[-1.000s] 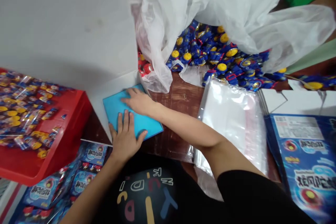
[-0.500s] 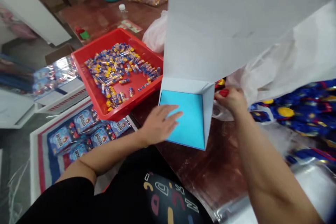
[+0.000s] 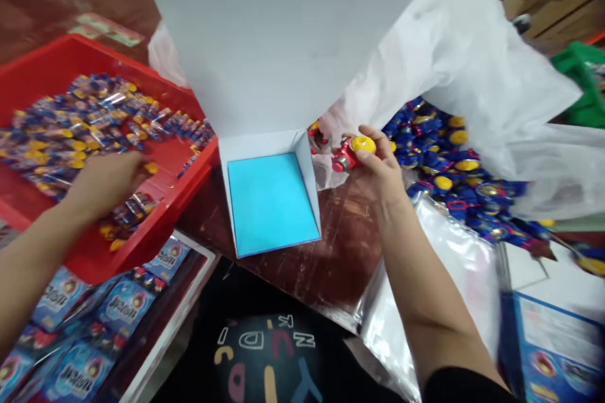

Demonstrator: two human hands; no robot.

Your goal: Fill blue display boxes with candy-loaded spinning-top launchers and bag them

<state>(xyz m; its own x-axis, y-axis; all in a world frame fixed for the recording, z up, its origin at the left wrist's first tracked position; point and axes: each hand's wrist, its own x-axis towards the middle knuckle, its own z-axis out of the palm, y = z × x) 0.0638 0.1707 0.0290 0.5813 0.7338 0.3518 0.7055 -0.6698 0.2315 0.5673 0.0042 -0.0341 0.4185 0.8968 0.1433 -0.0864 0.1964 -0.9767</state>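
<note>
My right hand (image 3: 378, 160) holds a small red toy with a round yellow part (image 3: 363, 146), gripped between thumb and fingers to the right of the box. Blurred by motion, my left hand (image 3: 106, 179) is curled inside the red tray (image 3: 186, 198), over small capped tubes (image 3: 94, 107) with blue and yellow parts. A yellow cap shows at its fingertips; whether they grip it is unclear. Between my hands stands a white box (image 3: 288, 50) with its tall lid raised and a bright blue bottom panel (image 3: 274, 204).
Blue, yellow and red packed toys (image 3: 454, 170) lie heaped on the right, beside a white plastic bag (image 3: 425, 56). Clear plastic sleeves (image 3: 454, 264) rest near my right forearm. Printed blue packs (image 3: 125, 305) fill a carton at lower left. The tabletop (image 3: 340, 252) is dark red.
My left hand has moved from over the blue panel into the red tray. My right hand has lifted the red and yellow toy into clear sight. The view has swung right.
</note>
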